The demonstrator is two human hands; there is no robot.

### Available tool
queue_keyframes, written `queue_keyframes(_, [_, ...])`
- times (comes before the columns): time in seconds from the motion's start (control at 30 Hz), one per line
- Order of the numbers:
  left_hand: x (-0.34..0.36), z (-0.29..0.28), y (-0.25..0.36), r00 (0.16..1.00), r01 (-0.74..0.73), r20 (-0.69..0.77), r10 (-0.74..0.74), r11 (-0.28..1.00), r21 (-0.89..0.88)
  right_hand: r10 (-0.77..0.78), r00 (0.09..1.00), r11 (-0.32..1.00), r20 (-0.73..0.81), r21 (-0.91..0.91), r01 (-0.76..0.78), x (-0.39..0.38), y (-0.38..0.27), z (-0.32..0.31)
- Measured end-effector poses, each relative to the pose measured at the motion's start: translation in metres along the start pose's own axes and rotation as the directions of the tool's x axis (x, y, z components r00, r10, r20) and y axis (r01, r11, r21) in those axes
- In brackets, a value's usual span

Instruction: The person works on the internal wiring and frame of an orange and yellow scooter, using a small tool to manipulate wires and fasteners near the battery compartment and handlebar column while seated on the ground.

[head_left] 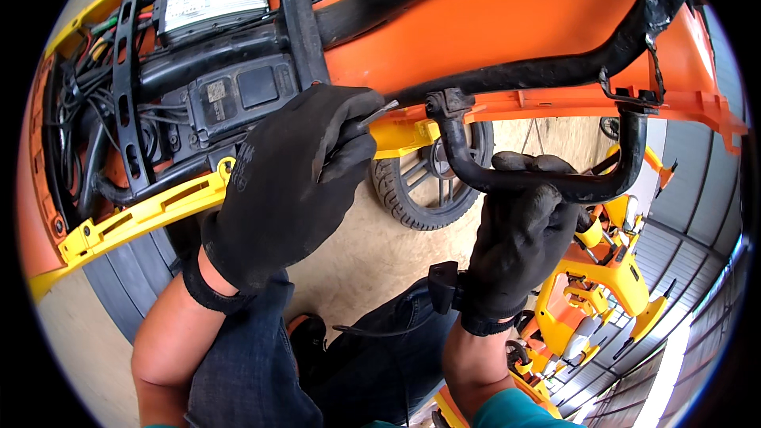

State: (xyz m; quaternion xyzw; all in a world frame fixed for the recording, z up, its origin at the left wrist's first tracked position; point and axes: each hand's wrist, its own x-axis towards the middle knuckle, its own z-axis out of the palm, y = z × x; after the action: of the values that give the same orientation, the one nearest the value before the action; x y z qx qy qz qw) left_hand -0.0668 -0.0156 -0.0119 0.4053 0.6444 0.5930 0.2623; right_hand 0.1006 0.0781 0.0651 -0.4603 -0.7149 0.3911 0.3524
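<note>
Black work gloves cover both hands. My left hand (289, 178) is closed in a pinch on a thin grey metal rod (380, 114), whose tip sticks out past the fingers; its kind is not plain. That hand is just below the black frame tube (507, 78). On the right, my right hand (523, 230) wraps its fingers round the lower bar of a black U-shaped tube bracket (634, 150). The bracket's left end meets a clamp-like lug (449, 103) beneath the frame tube. Its right end meets the frame at another mount.
An orange body shell (491, 20) with a yellow side rail (151, 210) lies across the top. It carries a silver box (212, 1), a black module (238, 95) and bundled cables (75, 123). A spoked wheel (432, 182) is beyond. Yellow vehicles (602, 293) stand at right.
</note>
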Motion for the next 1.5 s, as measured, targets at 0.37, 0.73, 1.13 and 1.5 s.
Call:
queue_keyframes(0.37, [-0.006,-0.020,0.027,0.993,0.002,-0.115,0.039,0.943,0.332,-0.063,0.997,0.929,0.033,0.367,0.046,0.005,0.005,-0.022])
queue_keyframes(0.73, [-0.030,-0.071,0.020,0.997,-0.077,0.072,0.032,0.618,0.783,-0.052,0.992,0.814,0.118,0.580,-0.027,0.015,-0.001,-0.004])
queue_keyframes(1.13, [-0.023,-0.084,0.009,0.946,-0.206,0.316,-0.072,0.620,0.757,-0.177,0.967,0.596,0.185,0.802,-0.044,0.029,0.014,0.027])
queue_keyframes(1.5, [-0.020,-0.080,0.010,0.921,-0.266,0.372,-0.118,0.508,0.819,-0.070,0.995,0.610,0.077,0.793,-0.019,0.024,0.010,0.035])
